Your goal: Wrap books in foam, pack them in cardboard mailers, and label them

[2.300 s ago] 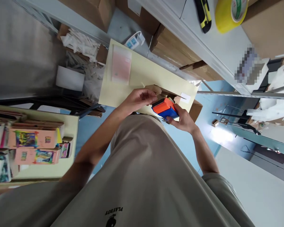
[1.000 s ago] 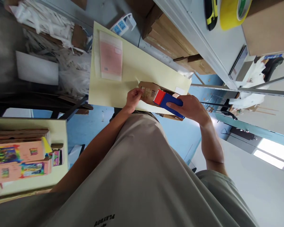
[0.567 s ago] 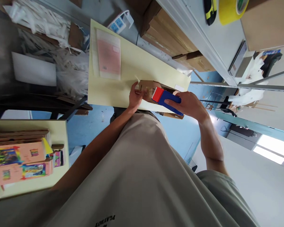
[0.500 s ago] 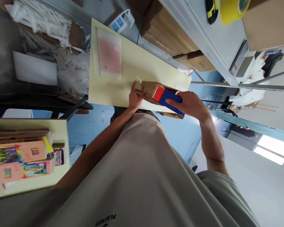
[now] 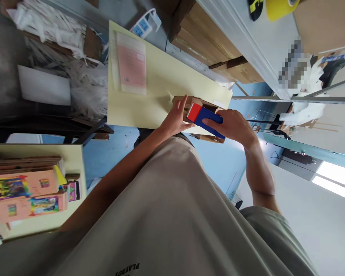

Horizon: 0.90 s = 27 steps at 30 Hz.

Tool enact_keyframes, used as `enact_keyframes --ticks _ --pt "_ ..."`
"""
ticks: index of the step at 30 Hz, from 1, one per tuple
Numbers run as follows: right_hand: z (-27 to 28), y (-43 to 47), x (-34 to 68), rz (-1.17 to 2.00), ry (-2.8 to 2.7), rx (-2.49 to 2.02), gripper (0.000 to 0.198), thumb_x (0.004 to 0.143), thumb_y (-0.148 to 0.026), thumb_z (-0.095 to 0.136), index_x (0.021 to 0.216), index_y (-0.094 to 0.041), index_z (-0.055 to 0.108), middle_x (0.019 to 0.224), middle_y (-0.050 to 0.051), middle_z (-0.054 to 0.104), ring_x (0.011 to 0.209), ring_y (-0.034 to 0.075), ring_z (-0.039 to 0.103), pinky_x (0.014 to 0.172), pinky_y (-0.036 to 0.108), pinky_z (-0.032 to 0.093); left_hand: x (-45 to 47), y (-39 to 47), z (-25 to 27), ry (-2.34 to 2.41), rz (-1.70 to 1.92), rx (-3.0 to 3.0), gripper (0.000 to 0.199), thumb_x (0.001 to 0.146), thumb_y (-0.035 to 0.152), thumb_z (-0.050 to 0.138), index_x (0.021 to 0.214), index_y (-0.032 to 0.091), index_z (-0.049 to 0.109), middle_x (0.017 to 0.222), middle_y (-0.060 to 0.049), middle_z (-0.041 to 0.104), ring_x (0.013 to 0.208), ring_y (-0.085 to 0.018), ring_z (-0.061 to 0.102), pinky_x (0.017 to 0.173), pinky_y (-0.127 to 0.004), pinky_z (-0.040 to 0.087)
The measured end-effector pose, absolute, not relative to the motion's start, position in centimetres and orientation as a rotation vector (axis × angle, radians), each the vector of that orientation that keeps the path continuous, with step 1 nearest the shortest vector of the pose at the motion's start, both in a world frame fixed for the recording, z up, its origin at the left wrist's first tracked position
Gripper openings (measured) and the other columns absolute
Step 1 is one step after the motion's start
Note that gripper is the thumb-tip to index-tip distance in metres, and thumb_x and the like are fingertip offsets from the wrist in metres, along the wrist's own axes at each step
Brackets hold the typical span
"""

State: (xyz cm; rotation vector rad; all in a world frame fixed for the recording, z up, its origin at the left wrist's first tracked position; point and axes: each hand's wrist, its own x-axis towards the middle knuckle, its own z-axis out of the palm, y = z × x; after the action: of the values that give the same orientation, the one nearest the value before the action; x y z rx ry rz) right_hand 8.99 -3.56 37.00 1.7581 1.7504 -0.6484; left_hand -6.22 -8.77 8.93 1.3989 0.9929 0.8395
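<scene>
From where I stand the cream table (image 5: 158,86) looks narrow and hemmed in. Along its far side large cardboard boxes (image 5: 204,36) crowd up near a white power strip (image 5: 143,27), and a pale metal shelf (image 5: 271,57) juts above, bearing a yellow-and-black box cutter (image 5: 255,8) and a roll of yellow tape (image 5: 279,9). Past the table's end on the person's left there's a heap of white scraps (image 5: 50,28); nearer, a second table (image 5: 71,209) is loaded with peach-coloured printed cartons (image 5: 31,184). On the cream table itself a pink booklet (image 5: 132,65) in a clear sleeve lies well apart from the work.

The small brown carton (image 5: 197,101) sits by the near edge, partly hidden behind the hands and what they carry. The right hand (image 5: 232,124) is closed firmly around a red-and-blue tape dispenser (image 5: 209,120), thumb along its blue side, the red toothed end pointing toward the other hand. It overlaps the carton from here; I can't tell whether they touch. The left hand (image 5: 174,120) is spread wide at the carton's end, fingers against the cardboard, thumb held well away from them, just beside the red end.
</scene>
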Motion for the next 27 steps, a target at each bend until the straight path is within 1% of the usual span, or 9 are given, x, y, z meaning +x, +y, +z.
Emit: enact_keyframes --ticks 2,5,7,10,13,15,19,23,27 --pt "37.4 -3.6 8.4 -0.629 1.689 1.735 0.065 0.111 -0.084 0.063 0.104 -0.022 0.083 0.095 0.012 0.080 0.090 0.029 0.075 0.079 0.039 0.048 -6.1 -8.1 9.4 0.976 0.836 1.477 0.148 0.081 0.066 0.111 0.195 0.031 0.024 0.176 -0.024 0.050 0.158 -0.048 0.060 0.127 -0.058 0.059" --pt "37.8 -3.7 7.8 -0.621 1.664 1.703 0.064 0.111 -0.082 0.063 0.106 -0.022 0.084 0.099 0.013 0.082 0.090 0.029 0.075 0.080 0.038 0.048 -6.2 -6.7 10.5 0.915 0.821 1.575 0.137 0.081 0.062 0.111 0.191 0.032 0.036 0.169 -0.021 0.053 0.149 -0.045 0.066 0.121 -0.057 0.062" --pt "38.0 -3.8 7.5 -0.613 1.669 1.697 0.063 0.112 -0.081 0.063 0.108 -0.021 0.085 0.099 0.013 0.082 0.090 0.029 0.075 0.080 0.038 0.047 -6.1 -6.0 11.1 0.895 0.799 1.617 0.118 0.083 0.055 0.110 0.182 0.031 0.052 0.164 -0.019 0.055 0.140 -0.042 0.071 0.115 -0.055 0.065" --pt "38.0 -3.8 7.3 -0.594 1.656 1.708 0.064 0.112 -0.080 0.062 0.109 -0.021 0.085 0.095 0.012 0.082 0.089 0.029 0.075 0.079 0.038 0.046 -6.1 -5.6 11.1 0.934 0.766 1.648 0.083 0.087 0.044 0.107 0.160 0.028 0.072 0.157 -0.018 0.059 0.129 -0.038 0.075 0.106 -0.050 0.067" --pt "37.8 -3.8 7.5 -0.589 1.633 1.699 0.066 0.112 -0.082 0.061 0.107 -0.021 0.085 0.091 0.012 0.081 0.087 0.028 0.075 0.077 0.037 0.045 -6.1 -6.0 10.4 1.012 0.723 1.647 0.063 0.088 0.033 0.105 0.144 0.025 0.078 0.152 -0.018 0.062 0.122 -0.035 0.075 0.100 -0.047 0.067" --pt "37.6 -3.8 7.9 -0.590 1.619 1.686 0.066 0.112 -0.082 0.060 0.105 -0.021 0.084 0.090 0.012 0.081 0.087 0.028 0.074 0.077 0.037 0.044 -6.2 -6.4 9.8 1.065 0.707 1.608 0.058 0.089 0.030 0.103 0.140 0.025 0.078 0.148 -0.017 0.064 0.122 -0.033 0.075 0.100 -0.044 0.067" --pt "37.3 -3.5 9.5 -0.588 1.587 1.650 0.066 0.112 -0.081 0.059 0.102 -0.020 0.083 0.086 0.012 0.079 0.086 0.028 0.073 0.076 0.037 0.043 -6.6 -7.1 9.1 1.097 0.712 1.564 0.052 0.092 0.033 0.102 0.139 0.027 0.079 0.143 -0.013 0.068 0.127 -0.031 0.075 0.106 -0.043 0.068" --pt "36.4 -3.0 11.5 -0.613 1.539 1.604 0.063 0.111 -0.078 0.062 0.097 -0.020 0.082 0.084 0.012 0.079 0.082 0.027 0.072 0.074 0.038 0.043 -7.1 -7.3 9.1 1.077 0.656 1.606 0.055 0.091 0.039 0.106 0.137 0.026 0.079 0.148 -0.013 0.067 0.131 -0.034 0.076 0.112 -0.048 0.069" --pt "33.8 -2.4 13.5 -0.663 1.480 1.585 0.062 0.110 -0.077 0.065 0.098 -0.020 0.084 0.082 0.013 0.079 0.082 0.028 0.074 0.075 0.038 0.046 -7.3 -7.1 9.1 1.071 0.634 1.604 0.061 0.086 0.041 0.110 0.136 0.026 0.078 0.151 -0.012 0.067 0.131 -0.035 0.078 0.116 -0.051 0.069"
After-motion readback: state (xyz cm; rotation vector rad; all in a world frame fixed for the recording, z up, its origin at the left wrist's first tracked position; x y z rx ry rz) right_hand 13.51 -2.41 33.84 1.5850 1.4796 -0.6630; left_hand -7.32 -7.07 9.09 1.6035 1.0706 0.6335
